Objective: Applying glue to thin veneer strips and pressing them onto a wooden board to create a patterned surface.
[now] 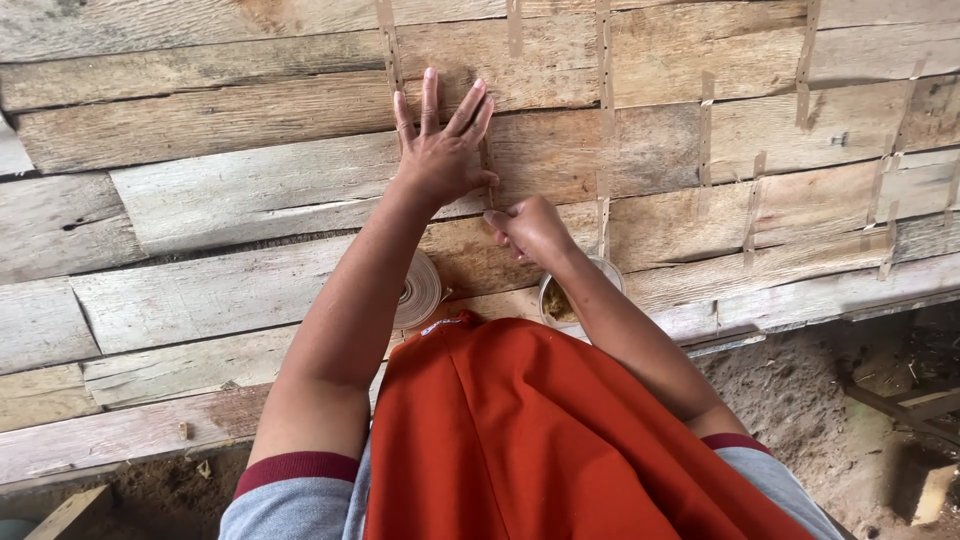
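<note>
Pressing: left hand (437,150) flat on plank wall (200,190) | right hand (528,228) pinches thin tape strip (487,160) | light, limp; pinch its end

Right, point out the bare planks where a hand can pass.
Bare planks run wide beyond the left hand. It is crowded at centre: the right hand pinches by the thin strip, with the tape roll and small bowl below. Further right, more strips leave narrow gaps.
</note>
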